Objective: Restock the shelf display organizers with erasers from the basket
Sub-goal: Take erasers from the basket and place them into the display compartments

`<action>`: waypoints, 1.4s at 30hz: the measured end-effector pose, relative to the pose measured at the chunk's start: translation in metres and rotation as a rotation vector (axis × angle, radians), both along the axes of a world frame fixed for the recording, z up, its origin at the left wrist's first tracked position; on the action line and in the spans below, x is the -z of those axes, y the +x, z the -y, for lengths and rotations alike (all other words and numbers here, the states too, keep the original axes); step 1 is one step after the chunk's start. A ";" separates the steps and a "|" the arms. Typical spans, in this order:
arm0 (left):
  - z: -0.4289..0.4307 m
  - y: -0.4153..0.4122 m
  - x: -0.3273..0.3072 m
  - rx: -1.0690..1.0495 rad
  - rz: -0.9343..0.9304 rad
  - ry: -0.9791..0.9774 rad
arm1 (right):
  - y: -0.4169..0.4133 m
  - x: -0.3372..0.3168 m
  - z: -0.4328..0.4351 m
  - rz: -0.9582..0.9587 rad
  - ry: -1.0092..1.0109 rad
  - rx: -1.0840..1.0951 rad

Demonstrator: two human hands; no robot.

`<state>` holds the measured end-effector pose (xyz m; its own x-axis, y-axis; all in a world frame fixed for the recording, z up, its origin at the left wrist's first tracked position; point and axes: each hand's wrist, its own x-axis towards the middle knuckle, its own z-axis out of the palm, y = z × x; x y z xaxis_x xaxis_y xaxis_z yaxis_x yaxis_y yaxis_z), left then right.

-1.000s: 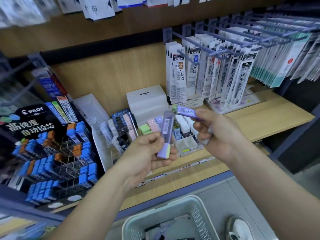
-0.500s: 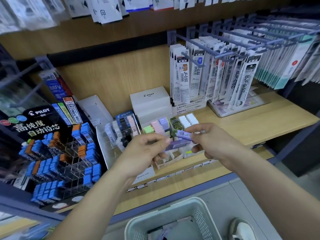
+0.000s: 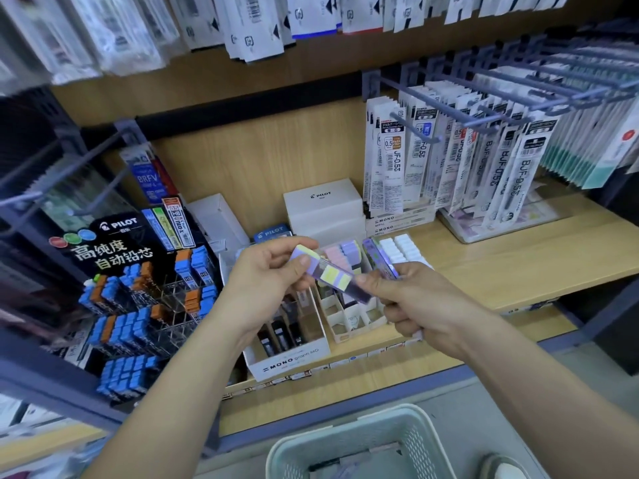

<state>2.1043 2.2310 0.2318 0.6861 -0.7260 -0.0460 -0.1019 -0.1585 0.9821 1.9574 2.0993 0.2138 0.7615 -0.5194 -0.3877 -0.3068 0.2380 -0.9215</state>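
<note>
Person's left hand and right hand are pinching one purple-yellow eraser stick; organizer slots under grip showing gaps, basket holding more.

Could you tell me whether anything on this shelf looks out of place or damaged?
Nothing looks spilled or damaged. One oddity: a white box sits tilted at the back, between the lead display and the Pilot boxes, unlike the squared-up stock. The left hand and right hand grip erasers normally.
</note>
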 end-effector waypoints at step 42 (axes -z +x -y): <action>0.108 0.026 0.003 0.375 1.044 0.603 | 0.004 -0.007 0.059 0.036 0.136 0.283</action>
<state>2.1305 2.1233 0.2284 0.3521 -0.9360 0.0015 -0.9193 -0.3455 0.1888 1.9610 2.0399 0.2207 0.6083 -0.6583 -0.4434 -0.1785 0.4308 -0.8846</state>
